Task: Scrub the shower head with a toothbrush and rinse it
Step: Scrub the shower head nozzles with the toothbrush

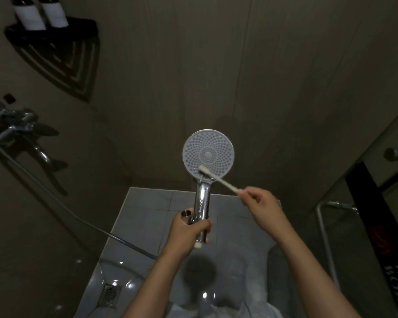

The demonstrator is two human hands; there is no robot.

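View from a head camera looking down into a dim shower stall. A person's two bare forearms reach forward over a grey tiled floor (147, 214).

The left hand (190, 228) is clenched around the lower part of the chrome handle (202, 200) of a shower head (208, 153). It holds the shower head upright in the air above the far edge of the floor. The round, pale spray face, dotted with rings of small nozzles, is turned toward the camera. A short metal fitting (186, 213) sticks up out of the same fist, touching the handle on its left.

The right hand (261, 205) pinches the end of a white toothbrush (218, 180) between thumb and fingertips. The brush slants up and to the left, and its bristles press on the lower left part of the spray face, just above the handle.

On the left wall is a chrome mixer tap (16, 127). A grey hose (55, 198) runs down from it and passes behind the left forearm. High in the left corner, a black corner shelf (53, 33) carries two dark bottles (30, 14) with white labels, standing side by side.

A square metal drain (109, 292) is set in the floor near its near left corner. At the right edge stands a metal rail (326, 237), with a dark cloth (381, 226) bearing blurred lettering beside it.
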